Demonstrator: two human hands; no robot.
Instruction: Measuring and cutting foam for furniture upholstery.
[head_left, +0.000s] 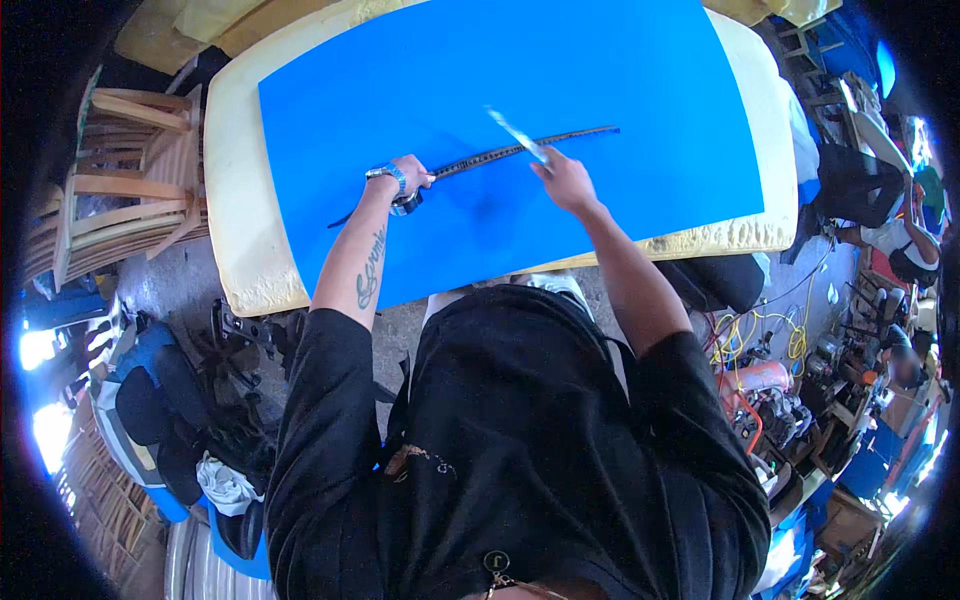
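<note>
A bright blue sheet (620, 80) lies over a thick cream foam slab (240, 200). Across the sheet runs a narrow dark strip (490, 156) with fine marks along it, like a ruler; it slants up to the right. My left hand (410, 173) is closed on the strip's left part, with a watch at the wrist. A small dark rounded thing (407, 205) shows beside that hand, partly hidden by it. Just below the strip's right half, my right hand (567, 183) grips a slim pale stick-like tool (515, 132), blurred, its far end pointing up and left.
Wooden frames (130, 190) are stacked left of the slab. On the floor at right lie a yellow cord (735, 340) and an orange-red tank (757, 377) among machine parts. Another person (905, 245) is at the far right. Dark chair-like pieces (160, 400) stand at lower left.
</note>
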